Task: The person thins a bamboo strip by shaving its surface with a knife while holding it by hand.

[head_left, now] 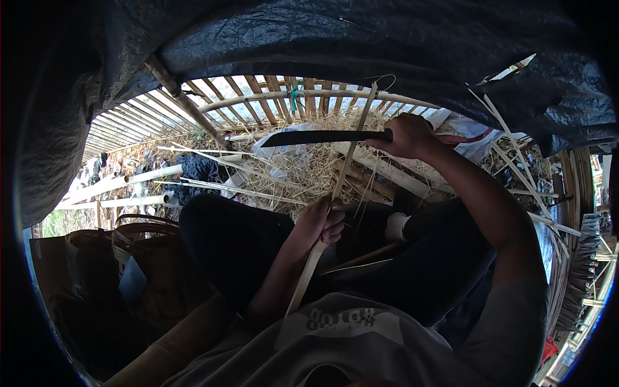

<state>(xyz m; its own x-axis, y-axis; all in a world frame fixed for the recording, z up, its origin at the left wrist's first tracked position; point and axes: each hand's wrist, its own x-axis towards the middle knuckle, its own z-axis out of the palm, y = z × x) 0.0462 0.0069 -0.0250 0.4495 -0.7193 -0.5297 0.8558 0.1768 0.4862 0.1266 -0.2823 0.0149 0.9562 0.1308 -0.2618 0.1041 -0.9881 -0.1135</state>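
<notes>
A long pale bamboo strip runs from against my shirt up and away, past my knees. My left hand is closed around its middle, fingers wrapped over it. Farther up, a dark-bladed machete lies across the strip, its tip pointing left. My right hand grips the machete's dark handle. The blade meets or overlaps the strip just left of the handle; whether it cuts into it I cannot tell. A thin curled sliver sticks out at the strip's far end.
Shavings cover the ground beyond my crossed legs. Bamboo poles lie at left, near a woven basket. A slatted bamboo fence stands behind, under a hanging dark tarp. More thin strips lean at right.
</notes>
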